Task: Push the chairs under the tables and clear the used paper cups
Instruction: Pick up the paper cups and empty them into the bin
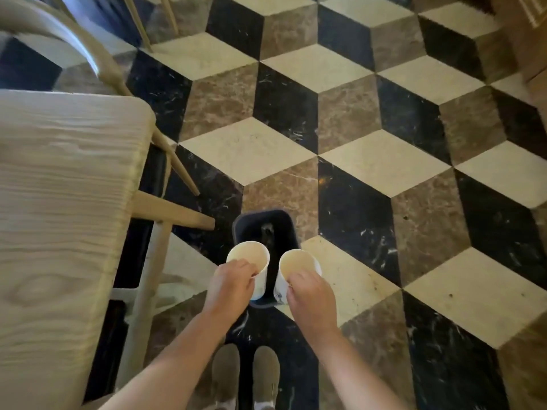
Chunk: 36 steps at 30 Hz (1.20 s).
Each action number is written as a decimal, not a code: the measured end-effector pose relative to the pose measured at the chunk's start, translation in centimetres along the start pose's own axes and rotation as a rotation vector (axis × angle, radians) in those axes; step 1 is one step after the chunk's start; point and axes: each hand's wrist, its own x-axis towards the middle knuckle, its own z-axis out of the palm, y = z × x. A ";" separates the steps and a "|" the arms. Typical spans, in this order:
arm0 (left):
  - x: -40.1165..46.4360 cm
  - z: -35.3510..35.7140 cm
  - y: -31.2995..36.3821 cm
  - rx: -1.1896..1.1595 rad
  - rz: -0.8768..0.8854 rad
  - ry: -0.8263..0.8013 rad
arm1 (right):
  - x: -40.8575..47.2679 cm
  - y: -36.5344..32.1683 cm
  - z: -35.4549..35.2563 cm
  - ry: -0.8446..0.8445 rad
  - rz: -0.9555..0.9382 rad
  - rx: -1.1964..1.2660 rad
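- Head view: my left hand (232,281) pinches the rim of the left paper cup (250,263).
- My right hand (310,294) pinches the rim of the right paper cup (296,267).
- Both cups are upright, side by side, above a small dark bin (263,223) on the tiled floor (384,161).
- A wooden counter (59,217) is on my left, with a chair (165,214) pushed under it.
- My shoes (245,374) are below.

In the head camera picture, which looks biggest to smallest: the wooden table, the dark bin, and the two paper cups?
1. Wooden table, though it is nearest the camera.
2. Dark bin.
3. Left paper cup and right paper cup, which look alike.
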 end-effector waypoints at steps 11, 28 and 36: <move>5.0 9.0 -4.9 -0.004 0.015 -0.065 | 3.7 5.2 9.3 -0.156 0.012 -0.091; -10.9 -17.9 4.8 0.047 -0.083 0.263 | -1.3 -13.8 -16.4 0.033 -0.346 -0.063; -21.9 -26.9 2.2 0.027 -0.199 0.571 | -5.1 -27.7 -19.3 0.051 -0.663 -0.066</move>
